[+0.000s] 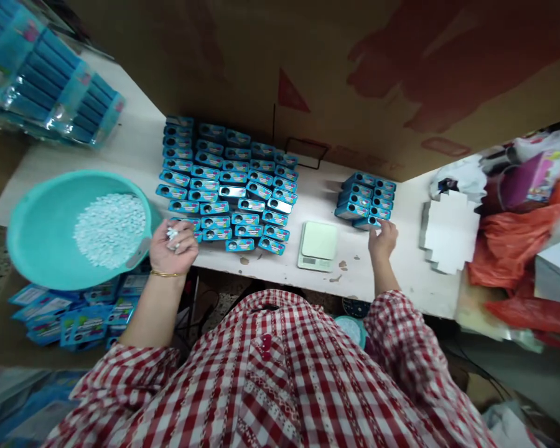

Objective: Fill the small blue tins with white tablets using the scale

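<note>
Nearest blue box: the near-row box (363, 223) stands on the tabletop (420, 280) at the near edge of the small box group (352, 209), just beyond the fingertips of the right hand (383, 238).
Long axis: the box's top face runs roughly left to right, across the line of the right forearm, which reaches away from the body.
Nearer hand: right; the left hand (175, 247) is well apart from it, across the kitchen scale (319, 241).
Right grip: fingers drawn together, tips touching the box's near side; whether they pinch it, cannot tell.
Left grip: turned up, fingers curled in over white pellets (171, 233), just beside the basin (37, 230) with its heap of pellets (112, 229).
Large box group: packed rows (234, 191) left of the scale, near the left hand.
Box labels: blue, with small printed lettering and a dark round mark; wording too small to read.
Wrapped packs: blue, at far left (51, 74); lettering present, blurred.
Carton: brown (242, 74), behind the boxes, red triangle and larger red shapes printed; no legible brand.
Scale: markings not legible.
</note>
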`<state>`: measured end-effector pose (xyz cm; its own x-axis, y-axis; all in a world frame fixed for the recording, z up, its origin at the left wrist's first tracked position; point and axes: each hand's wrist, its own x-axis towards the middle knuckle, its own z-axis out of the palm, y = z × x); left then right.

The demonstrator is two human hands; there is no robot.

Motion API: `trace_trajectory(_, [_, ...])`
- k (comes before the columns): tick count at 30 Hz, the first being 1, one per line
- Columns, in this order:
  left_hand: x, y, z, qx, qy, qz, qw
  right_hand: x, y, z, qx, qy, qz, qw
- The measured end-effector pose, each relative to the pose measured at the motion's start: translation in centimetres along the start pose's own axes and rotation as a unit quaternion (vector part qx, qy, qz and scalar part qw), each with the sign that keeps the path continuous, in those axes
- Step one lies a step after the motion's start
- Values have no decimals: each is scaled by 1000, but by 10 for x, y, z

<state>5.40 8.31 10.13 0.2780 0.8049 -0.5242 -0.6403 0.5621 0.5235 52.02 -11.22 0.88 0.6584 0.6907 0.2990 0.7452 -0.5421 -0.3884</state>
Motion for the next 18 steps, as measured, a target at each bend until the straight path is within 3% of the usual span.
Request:
trace_trajectory(2, [0,-15,16,-36,-9,-18,999,19,29,1,-45,-63,-20,997])
trace_trajectory(4, [-3,-34,32,-38,-10,-37,999,28,43,5,-76,-111,-58,989])
trace_trajectory(8, [-18,-80,57,7,-4,-85,996,22,42,-2,-133,-100,-154,974])
trace_trajectory(12, [-29,-127,61,-12,-2,-154,988,-6,15,-20,-113,-125,-280,945])
trace_trajectory(16, [-30,-158,52,-90,-3,-255,963,-41,-44,-21,-115,-189,-386,896])
trace_trajectory(18, [-31,-168,49,-100,-11,-286,953,-53,-71,-15,-129,-215,-406,879])
